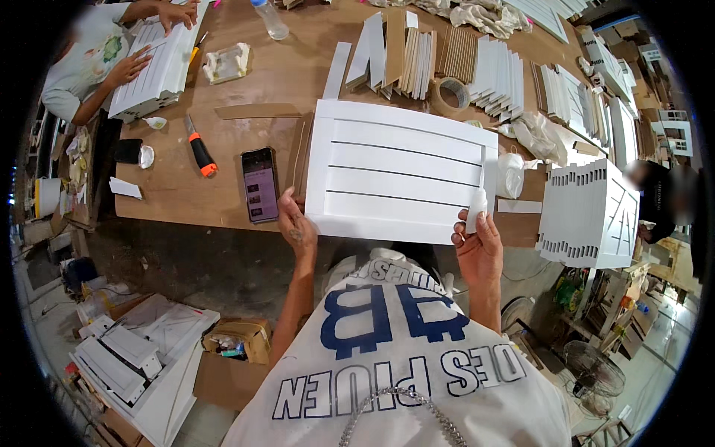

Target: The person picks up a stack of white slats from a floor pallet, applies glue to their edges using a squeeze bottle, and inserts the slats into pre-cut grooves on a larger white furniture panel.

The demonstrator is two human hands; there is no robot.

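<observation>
counter (246,89): brown, carries everything.
white slatted panel (398,171): flat at counter's near edge, long axis left-right.
left hand (296,222): grip closed on panel's near-left corner.
right hand (477,242): pinches small white piece (477,205) at panel's near-right corner.
phone (260,184): just left of panel.

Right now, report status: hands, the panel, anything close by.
Left hand grips the white slatted panel at its near left corner. Right hand presses a small white piece to its right edge. Phone lies just left.

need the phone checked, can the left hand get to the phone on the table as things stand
Probably yes: the left hand grips the white slatted panel right beside the phone, with bare table between; it would have to let go first.
</observation>
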